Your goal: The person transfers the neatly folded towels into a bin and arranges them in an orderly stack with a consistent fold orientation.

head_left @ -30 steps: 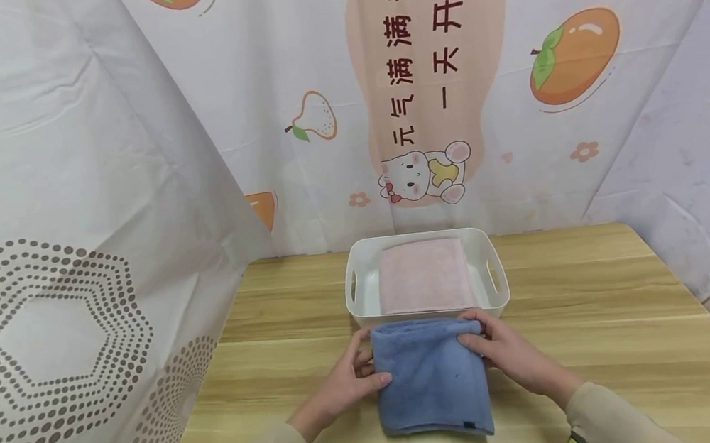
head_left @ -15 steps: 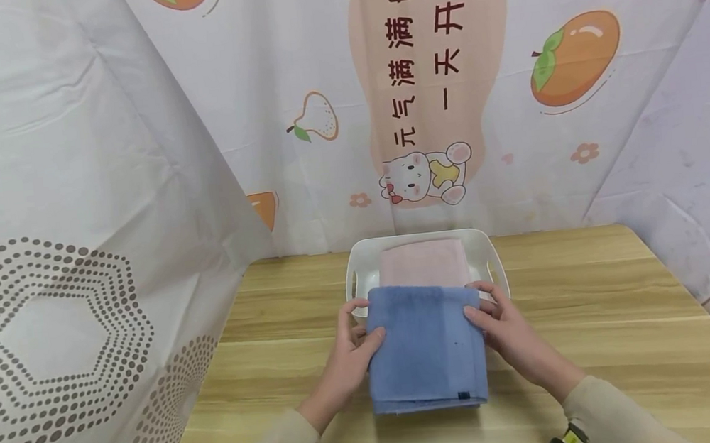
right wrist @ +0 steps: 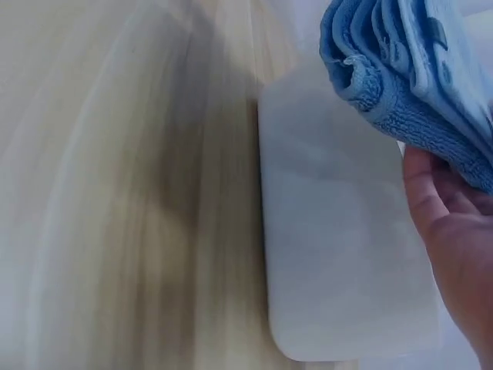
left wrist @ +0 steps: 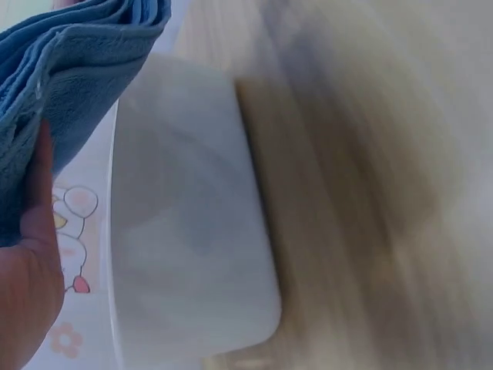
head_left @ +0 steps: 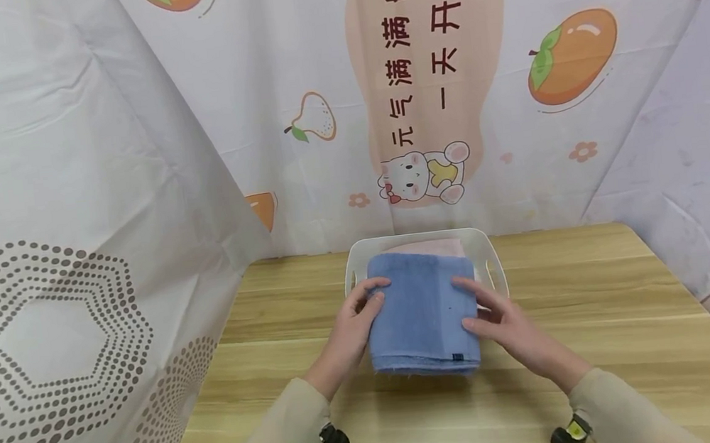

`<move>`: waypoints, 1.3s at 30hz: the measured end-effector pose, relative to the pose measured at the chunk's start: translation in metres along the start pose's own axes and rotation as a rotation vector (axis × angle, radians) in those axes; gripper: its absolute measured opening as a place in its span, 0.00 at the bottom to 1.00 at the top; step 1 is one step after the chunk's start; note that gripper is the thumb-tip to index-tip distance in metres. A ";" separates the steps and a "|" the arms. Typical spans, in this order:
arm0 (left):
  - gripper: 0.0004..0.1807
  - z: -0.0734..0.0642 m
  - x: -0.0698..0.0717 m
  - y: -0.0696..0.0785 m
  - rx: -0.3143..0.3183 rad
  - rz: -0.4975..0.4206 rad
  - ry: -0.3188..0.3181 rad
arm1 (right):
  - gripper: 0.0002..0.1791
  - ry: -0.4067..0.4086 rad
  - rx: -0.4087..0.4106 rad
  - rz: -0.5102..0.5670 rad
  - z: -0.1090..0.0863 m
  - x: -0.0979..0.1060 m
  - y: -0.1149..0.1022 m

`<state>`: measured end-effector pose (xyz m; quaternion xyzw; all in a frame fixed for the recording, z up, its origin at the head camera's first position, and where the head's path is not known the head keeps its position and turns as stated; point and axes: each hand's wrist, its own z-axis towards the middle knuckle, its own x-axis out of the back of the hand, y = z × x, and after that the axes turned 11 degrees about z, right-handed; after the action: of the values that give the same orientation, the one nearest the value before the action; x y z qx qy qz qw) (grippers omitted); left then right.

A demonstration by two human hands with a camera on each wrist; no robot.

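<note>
A folded blue towel (head_left: 420,308), with a small dark tag near its lower right corner, is held between both hands over the front of a white basket (head_left: 361,255). My left hand (head_left: 355,321) grips its left side, fingers over the top face in the head view. On the right side, my right hand (head_left: 499,318) holds the towel, thumb on top and some fingers beneath. Its stacked layers show in the right wrist view, above the basket's outer wall (right wrist: 339,223). Inside the basket lies a folded pink towel (head_left: 437,246), mostly hidden by the blue one.
The basket stands on a wooden table (head_left: 566,279) near its back edge. Behind hangs a white curtain (head_left: 300,55) with fruit and cartoon prints, and a dotted curtain (head_left: 68,171) borders the left side.
The blue towel has been raised and carried forward from the table in front of the basket to over it, both hands moving along. It now covers most of the pink towel.
</note>
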<state>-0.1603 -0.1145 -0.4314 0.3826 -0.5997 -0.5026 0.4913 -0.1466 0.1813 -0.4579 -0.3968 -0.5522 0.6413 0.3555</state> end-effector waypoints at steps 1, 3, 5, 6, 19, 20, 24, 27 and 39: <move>0.16 0.004 0.001 0.001 -0.002 -0.021 -0.019 | 0.36 0.020 -0.012 -0.033 0.002 0.001 -0.002; 0.19 0.011 0.002 0.003 0.013 -0.056 -0.067 | 0.34 0.058 -0.030 -0.086 0.005 0.004 -0.006; 0.21 0.017 0.005 0.004 0.039 -0.056 -0.109 | 0.34 0.087 -0.036 -0.107 0.009 0.008 -0.010; 0.22 0.020 0.006 0.005 0.048 -0.052 -0.128 | 0.34 0.097 -0.033 -0.117 0.011 0.009 -0.011; 0.27 0.052 0.015 0.009 0.081 0.074 -0.226 | 0.36 0.122 -0.078 -0.106 0.036 0.024 -0.018; 0.27 0.055 0.015 0.009 0.083 0.083 -0.222 | 0.36 0.140 -0.080 -0.114 0.039 0.024 -0.019; 0.27 0.066 0.013 0.009 0.100 0.109 -0.191 | 0.37 0.233 -0.097 -0.140 0.051 0.025 -0.022; 0.27 0.075 0.010 0.009 0.125 0.119 -0.163 | 0.36 0.274 -0.113 -0.118 0.060 0.025 -0.024; 0.28 0.096 0.008 -0.001 0.131 0.422 -0.057 | 0.37 0.259 -0.165 -0.193 0.078 0.027 -0.014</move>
<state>-0.2553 -0.1003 -0.4318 0.2654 -0.7114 -0.3594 0.5424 -0.2282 0.1740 -0.4409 -0.4491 -0.5881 0.5003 0.4497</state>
